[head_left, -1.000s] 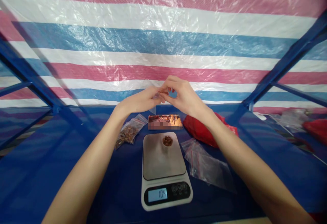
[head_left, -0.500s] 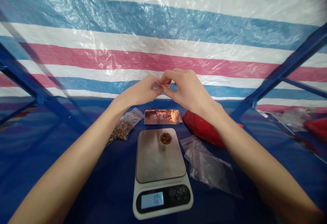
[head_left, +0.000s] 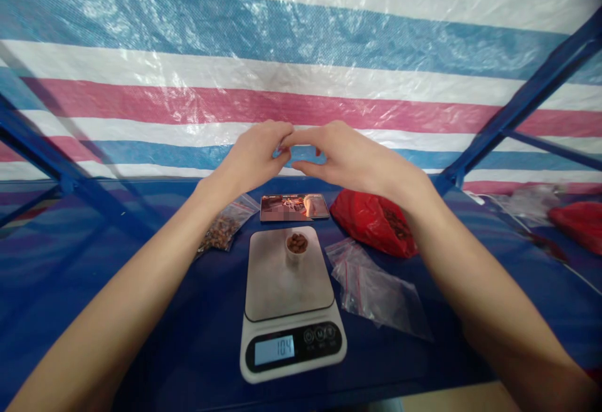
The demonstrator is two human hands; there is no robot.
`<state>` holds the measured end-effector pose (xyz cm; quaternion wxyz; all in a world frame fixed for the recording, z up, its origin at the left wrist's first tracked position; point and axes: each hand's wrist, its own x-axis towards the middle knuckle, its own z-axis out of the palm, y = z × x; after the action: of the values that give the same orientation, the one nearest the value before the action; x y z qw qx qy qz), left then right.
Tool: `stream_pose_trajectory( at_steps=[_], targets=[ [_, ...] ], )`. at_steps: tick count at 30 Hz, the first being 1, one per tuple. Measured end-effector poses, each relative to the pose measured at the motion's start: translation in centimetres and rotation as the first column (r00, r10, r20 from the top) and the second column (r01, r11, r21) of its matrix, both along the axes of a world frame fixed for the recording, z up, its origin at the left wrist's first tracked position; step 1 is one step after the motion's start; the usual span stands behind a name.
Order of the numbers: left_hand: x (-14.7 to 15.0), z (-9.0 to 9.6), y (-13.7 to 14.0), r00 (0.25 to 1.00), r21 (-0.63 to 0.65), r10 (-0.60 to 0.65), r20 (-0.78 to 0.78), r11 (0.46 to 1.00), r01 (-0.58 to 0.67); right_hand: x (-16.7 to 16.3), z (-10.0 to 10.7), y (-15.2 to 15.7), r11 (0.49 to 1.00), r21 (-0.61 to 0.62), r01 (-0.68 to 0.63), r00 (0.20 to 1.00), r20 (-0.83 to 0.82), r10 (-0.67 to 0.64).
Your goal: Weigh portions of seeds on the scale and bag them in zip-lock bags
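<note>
Both hands are raised above the far edge of the blue surface, fingertips meeting in front of the striped sheet. My left hand (head_left: pixel 258 153) is closed, thumb and fingers drawn together; a thin sliver shows between them, too small to name. My right hand (head_left: pixel 345 156) reaches across with its index finger touching the left fingers, its thumb held apart. Below them stands a digital kitchen scale (head_left: pixel 289 296) reading 10.4. On its steel plate sits a small white cup (head_left: pixel 295 258) of brown nut-like pieces (head_left: pixel 297 242).
A phone (head_left: pixel 294 207) showing a picture lies behind the scale. To the left is a filled zip bag (head_left: pixel 221 231). Flat clear zip bags (head_left: pixel 376 293) and an open red bag (head_left: pixel 371 224) of brown pieces lie right. Blue metal bars (head_left: pixel 527 98) flank the striped sheet (head_left: pixel 301 73).
My right thumb has parted from the index finger, which now reaches onto the left fingers. Both hands have shifted slightly left in view. The scale still reads 10.4.
</note>
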<state>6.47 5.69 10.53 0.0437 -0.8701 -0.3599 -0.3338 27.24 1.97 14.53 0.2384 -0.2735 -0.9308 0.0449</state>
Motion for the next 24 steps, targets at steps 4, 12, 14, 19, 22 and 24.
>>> stream_pose_trajectory(
  at_steps=[4, 12, 14, 19, 22, 24],
  targets=[
    [-0.4, -0.2, 0.3, 0.999, -0.036, -0.038, 0.039, 0.999, 0.039, 0.2, -0.3, 0.4, 1.0, -0.016, -0.026, 0.999, -0.022, 0.026],
    [-0.8, 0.0, 0.8, 0.991, -0.181, -0.123, 0.049, 0.975, 0.13, 0.0, -1.1, 1.2, 0.986, -0.099, -0.131, 0.991, -0.022, 0.13],
    [-0.7, -0.1, 0.8, 0.993, -0.149, -0.119, 0.012, 0.982, 0.12, -0.2, -1.6, 1.0, 0.989, -0.111, -0.097, 0.994, 0.036, 0.102],
    [-0.5, -0.4, 0.4, 0.987, -0.113, -0.143, -0.073, 0.985, 0.134, -1.0, -2.9, 0.4, 1.0, -0.028, -0.014, 0.986, 0.165, 0.019],
    [-0.5, -0.3, -0.3, 0.991, -0.127, -0.103, -0.08, 0.988, 0.093, -1.1, -2.7, -0.2, 0.996, -0.065, -0.06, 0.989, 0.132, 0.068],
    [-0.6, -0.3, -1.0, 0.996, -0.119, -0.052, -0.079, 0.992, 0.042, -1.0, -1.9, -0.9, 0.988, -0.131, -0.079, 0.991, 0.093, 0.092]
  ],
)
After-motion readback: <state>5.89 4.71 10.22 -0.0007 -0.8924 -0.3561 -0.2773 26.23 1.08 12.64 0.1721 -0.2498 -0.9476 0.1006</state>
